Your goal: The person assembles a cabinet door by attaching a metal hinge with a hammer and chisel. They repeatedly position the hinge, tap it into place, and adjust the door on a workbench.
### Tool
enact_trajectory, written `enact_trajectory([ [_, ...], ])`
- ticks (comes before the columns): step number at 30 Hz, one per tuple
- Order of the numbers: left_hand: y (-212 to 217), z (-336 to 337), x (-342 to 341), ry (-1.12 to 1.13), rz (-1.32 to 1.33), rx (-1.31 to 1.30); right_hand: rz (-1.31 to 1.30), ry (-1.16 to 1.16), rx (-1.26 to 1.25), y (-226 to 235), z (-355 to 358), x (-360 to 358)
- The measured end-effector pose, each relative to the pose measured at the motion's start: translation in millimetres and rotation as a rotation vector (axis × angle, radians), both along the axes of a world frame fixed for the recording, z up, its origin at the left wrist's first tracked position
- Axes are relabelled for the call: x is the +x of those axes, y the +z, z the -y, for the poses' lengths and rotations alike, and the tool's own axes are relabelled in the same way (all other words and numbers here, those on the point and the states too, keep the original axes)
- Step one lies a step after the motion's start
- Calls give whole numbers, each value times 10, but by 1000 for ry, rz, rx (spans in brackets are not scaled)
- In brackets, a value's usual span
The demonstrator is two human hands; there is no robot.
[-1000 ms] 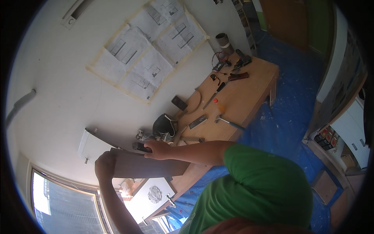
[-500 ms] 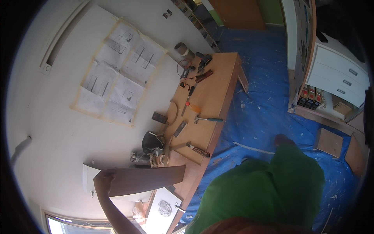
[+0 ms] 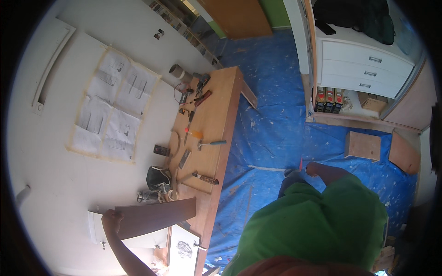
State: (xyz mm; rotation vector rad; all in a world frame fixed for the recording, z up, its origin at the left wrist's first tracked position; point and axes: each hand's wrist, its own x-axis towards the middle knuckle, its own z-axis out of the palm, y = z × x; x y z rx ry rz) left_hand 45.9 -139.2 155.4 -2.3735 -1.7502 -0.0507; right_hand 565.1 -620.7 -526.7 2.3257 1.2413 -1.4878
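Taped drawings on the white wall

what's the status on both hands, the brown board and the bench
Left hand gripping brown board by one end. Right hand away from board, grip unclear. Hammer, handsaw on bench.

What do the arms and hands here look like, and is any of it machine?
No machine parts or cables show: these are a person's bare left hand and right hand, without gloves. The right arm runs into a green sleeve; the left forearm is uncovered. Rings would be too small to tell.
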Motion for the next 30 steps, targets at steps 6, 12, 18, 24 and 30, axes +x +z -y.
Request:
enact_trajectory([
  [6,-163,26,0,19,12,63,307,422,281,-277,-268,391],
  [12,-169,135,119,34,25,31,260,293,291,-659,-1,1066],
  [18,-133,238,236,58,-97,29,231,-46,279,-1128,736,1687],
  [24,-237,179,225,166,-18,7,322,82,108,-1290,1047,2100],
  [30,-237,290,289,211,17,-14,369,112,315,-1064,950,2067],
])
